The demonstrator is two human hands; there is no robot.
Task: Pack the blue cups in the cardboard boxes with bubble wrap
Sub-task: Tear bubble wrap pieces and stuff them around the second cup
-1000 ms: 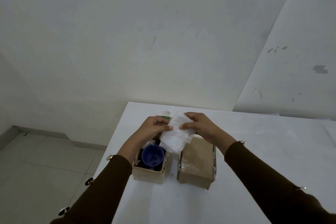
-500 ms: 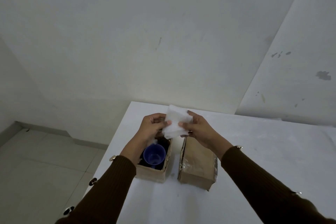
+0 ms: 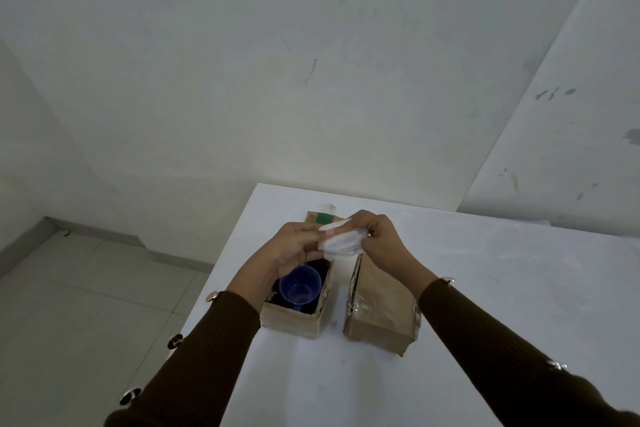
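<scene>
bubble wrap (image 3: 341,243): light, soft, I judge it springs open if loosed, best pinched at folded edges | my left hand (image 3: 294,246) and right hand (image 3: 379,241) both closed on it, wrists bent inward, above open box (image 3: 294,321) | blue cup (image 3: 300,284) upright inside | closed box (image 3: 381,308) beside, on surface (image 3: 502,288)

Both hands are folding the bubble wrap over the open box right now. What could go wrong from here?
1. The cup sits bare in the open box; the wrap, bunched between the left hand and right hand, may only cover it, not cushion its sides.
2. That box stands near the table edge; pushing wrap in could nudge it off.
</scene>
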